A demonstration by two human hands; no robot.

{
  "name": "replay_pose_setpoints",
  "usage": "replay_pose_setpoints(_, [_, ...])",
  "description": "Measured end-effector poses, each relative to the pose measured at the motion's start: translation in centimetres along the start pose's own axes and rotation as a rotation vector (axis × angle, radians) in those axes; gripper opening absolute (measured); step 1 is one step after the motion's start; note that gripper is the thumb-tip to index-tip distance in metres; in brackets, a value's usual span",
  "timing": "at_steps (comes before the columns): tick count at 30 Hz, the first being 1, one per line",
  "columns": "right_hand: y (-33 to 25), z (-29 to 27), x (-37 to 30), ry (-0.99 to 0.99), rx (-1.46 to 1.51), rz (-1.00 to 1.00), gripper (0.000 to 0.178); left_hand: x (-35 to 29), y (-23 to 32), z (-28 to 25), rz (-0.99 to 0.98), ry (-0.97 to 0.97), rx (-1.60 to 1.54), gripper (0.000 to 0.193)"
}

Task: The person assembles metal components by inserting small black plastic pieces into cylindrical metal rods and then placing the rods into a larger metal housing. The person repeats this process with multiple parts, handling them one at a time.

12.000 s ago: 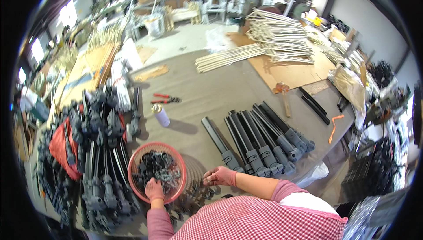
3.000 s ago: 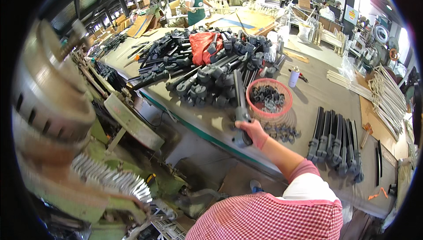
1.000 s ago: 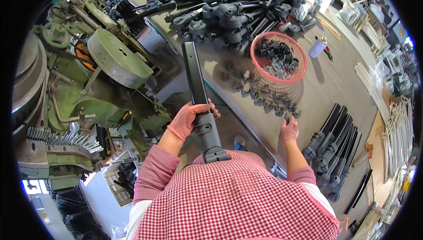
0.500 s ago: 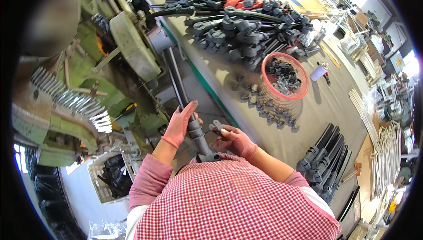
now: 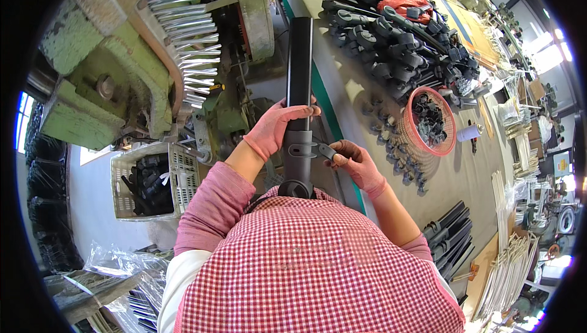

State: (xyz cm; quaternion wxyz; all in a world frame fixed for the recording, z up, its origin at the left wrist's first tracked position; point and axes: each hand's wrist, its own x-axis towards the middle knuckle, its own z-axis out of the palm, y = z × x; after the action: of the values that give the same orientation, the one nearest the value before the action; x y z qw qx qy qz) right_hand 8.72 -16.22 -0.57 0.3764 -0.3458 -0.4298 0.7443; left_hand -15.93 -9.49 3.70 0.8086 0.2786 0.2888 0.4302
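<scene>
A black tube point(image 5: 299, 58) with a dark grey plastic fitting point(image 5: 298, 166) on its near end points away from me, its near end against my checked apron. My left hand point(image 5: 275, 126), in a pink work glove, is closed round the tube just above the fitting. On the fitting's collar there is an oval slot. Beside the collar's right side, my gloved right hand point(image 5: 359, 166) pinches a small grey lever point(image 5: 328, 151) between thumb and fingers. The lever's inner end is at the collar; whether it is seated there I cannot tell.
Right of me stands a table with a heap of black tubes and fittings point(image 5: 397, 45), a pink basket point(image 5: 451, 131) of small parts, a spray can point(image 5: 469, 132) and finished-looking tubes point(image 5: 451, 235). Green machinery point(image 5: 92, 116) and a crate point(image 5: 183, 174) of black parts are to the left.
My body and view have turned left. The tube now points straight ahead with the collar's slot facing up. My right hand has brought the lever against the collar's side.
</scene>
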Motion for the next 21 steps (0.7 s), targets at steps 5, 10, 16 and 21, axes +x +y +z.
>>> replay_pose_setpoints(5, [-1.5, 0.8, 2.1, -0.097, -0.056, 0.022, 0.029, -0.8, -0.2, -1.5, -0.037, 0.084, -0.171, 0.013])
replay_pose_setpoints(10, [-1.5, 4.4, 4.9, 0.049, -0.006, 0.095, 0.025, -2.4, 0.1, -2.4, 0.117, 0.046, -0.205, 0.012])
replay_pose_setpoints(16, [-0.7, 10.7, 6.3, -0.001, -0.601, -0.093, 0.049, -5.1, -0.4, -5.3, 0.381, 0.427, -0.302, 0.016])
replay_pose_setpoints(21, [0.3, 15.9, 11.2, -0.101, -1.066, 0.004, 0.073, -7.9, 0.2, -8.4, 0.532, 0.581, -0.449, 0.013])
